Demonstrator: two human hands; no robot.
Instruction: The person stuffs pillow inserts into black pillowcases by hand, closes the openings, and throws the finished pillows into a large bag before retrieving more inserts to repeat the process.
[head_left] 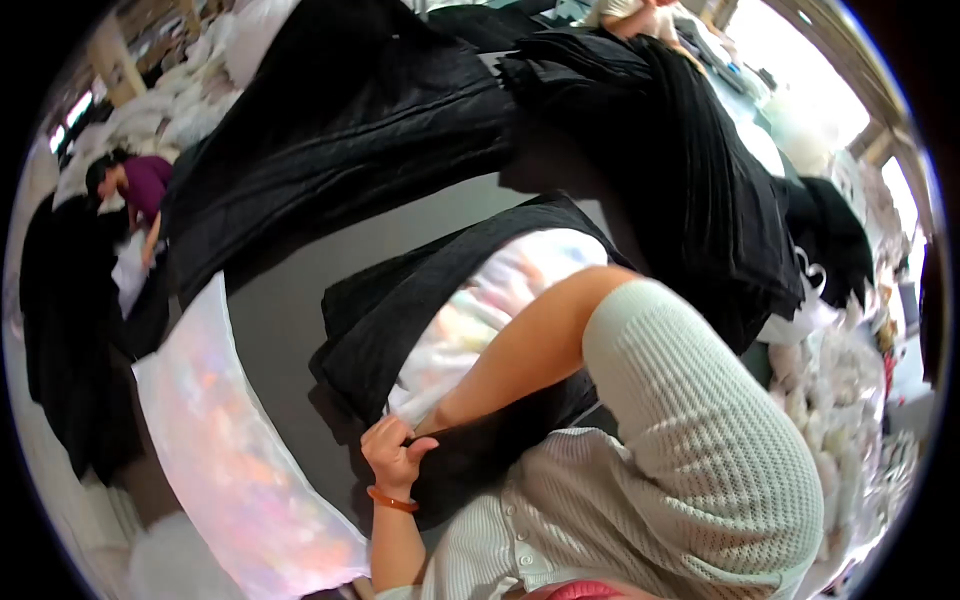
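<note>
workshop room | bright window (800,60) upper right | wooden posts (115,62) upper left | grey tabletop (275,335)

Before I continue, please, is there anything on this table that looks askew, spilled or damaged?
Only small things: the loose pastel cloth lies askew along the side of the grey table, and the black fabric pile has uneven edges. I see no spill or tear.

Textile workshop, stacked black cloth (700,190), heaped white bundles (205,112), 2 other people (146,187)
</note>
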